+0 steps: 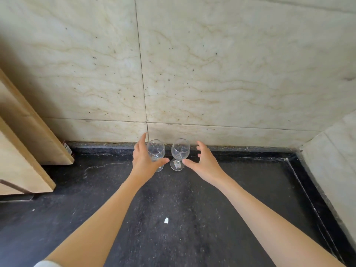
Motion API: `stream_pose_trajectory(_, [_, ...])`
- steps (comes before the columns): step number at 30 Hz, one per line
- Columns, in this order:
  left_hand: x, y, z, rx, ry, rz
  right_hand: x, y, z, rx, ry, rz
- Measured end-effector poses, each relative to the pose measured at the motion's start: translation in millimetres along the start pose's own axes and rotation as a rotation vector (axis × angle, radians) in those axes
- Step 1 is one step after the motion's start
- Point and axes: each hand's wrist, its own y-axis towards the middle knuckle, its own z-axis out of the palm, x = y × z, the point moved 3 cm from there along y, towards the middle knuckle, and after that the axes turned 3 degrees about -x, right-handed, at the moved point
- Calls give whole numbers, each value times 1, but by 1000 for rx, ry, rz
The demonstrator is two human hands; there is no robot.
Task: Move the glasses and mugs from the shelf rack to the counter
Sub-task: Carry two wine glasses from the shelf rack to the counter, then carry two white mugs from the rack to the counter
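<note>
Two clear stemmed wine glasses stand upright side by side on the black stone counter (173, 209), close to the back wall. The left glass (156, 149) is partly covered by my left hand (143, 159), whose fingers are spread around its bowl without clearly gripping it. The right glass (180, 151) has a small label on its foot. My right hand (205, 162) hovers just right of it, fingers apart and curled, a small gap between thumb and glass. The shelf rack and any mugs are out of view.
A cream marble wall (212, 74) rises behind the counter and another marble side wall (331, 160) closes the right. Wooden cabinet panels (25, 135) overhang the left side. A small white speck (166, 220) lies on the counter between my forearms.
</note>
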Motion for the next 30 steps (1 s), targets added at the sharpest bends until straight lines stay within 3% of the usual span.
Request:
stream_pose_trajectory(5, [-50,-43,-60,-127,163,191,48,-51,-42,-56,-140,-222])
stream_pose_trajectory(9, [-106,-98,-137,-335,440,374,111,-100,-50,-106,-451,-556])
stream_pose_trajectory(12, [-135,-155,-195,-465,608,385,162,-142,-34,-104,-593,-797])
stream_pose_trajectory(21, [-118,-380,-340,-824,929,10,280,-308,67,-5,-588,-1347])
stream_pose_trajectory(30, [-83,-681,-423,-1145,1054,-418,322,-574,196,209,-430,-1826])
